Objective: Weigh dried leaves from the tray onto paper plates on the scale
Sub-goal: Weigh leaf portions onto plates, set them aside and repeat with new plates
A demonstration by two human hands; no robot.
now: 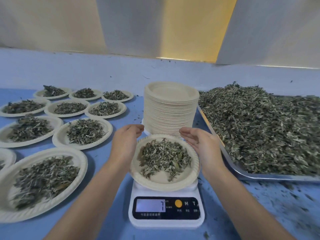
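A paper plate [155, 183] with a heap of dried leaves [164, 157] sits on the white digital scale [166, 220], whose display shows a 7. My left hand [125, 143] hovers at the plate's left rim, fingers loosely curved, holding nothing. At the plate's right rim my right hand [202, 142] is held open, palm facing inward. Whether either hand touches the rim I cannot tell. The metal tray [249, 175] heaped with dried leaves [259, 129] lies to the right.
A tall stack of empty paper plates [170, 108] stands just behind the scale. Several filled plates [84, 134] cover the blue table on the left. Leaf crumbs [284, 193] litter the table at the front right. A wall rises behind.
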